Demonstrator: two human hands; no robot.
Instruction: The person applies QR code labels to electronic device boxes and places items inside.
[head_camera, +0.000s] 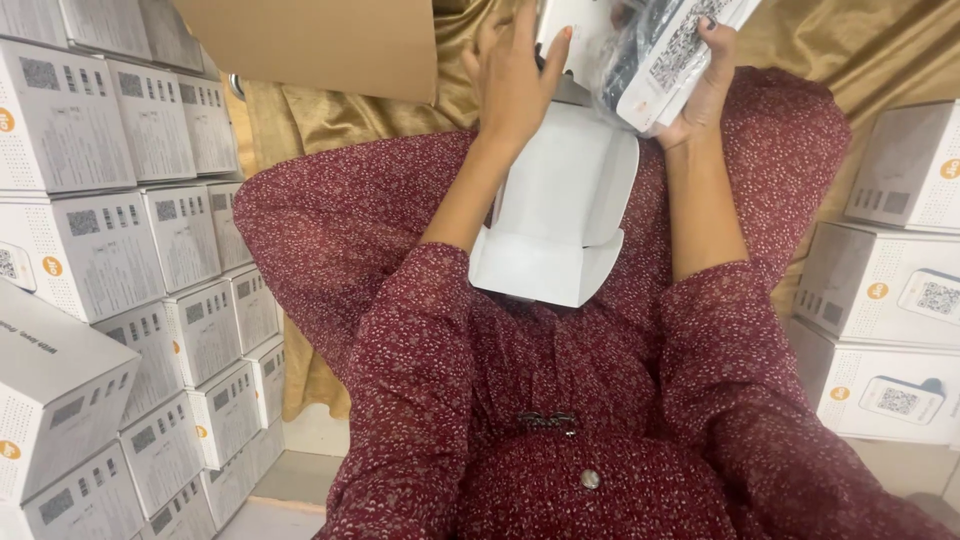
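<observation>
An open white cardboard box (560, 215) rests on my lap, its lid flap hanging toward me. My left hand (512, 75) lies on the far end of the box, fingers spread over it. My right hand (705, 85) holds a white device wrapped in clear plastic (665, 55) at the top of the view, just above the box's far end. Both arms are in dark red patterned sleeves pushed up to the elbow.
Stacks of white printed boxes (120, 240) rise on my left, and more white boxes (885, 290) are piled on my right. A brown cardboard flap (320, 40) hangs at the top left. Golden cloth (290, 120) covers the surface under my legs.
</observation>
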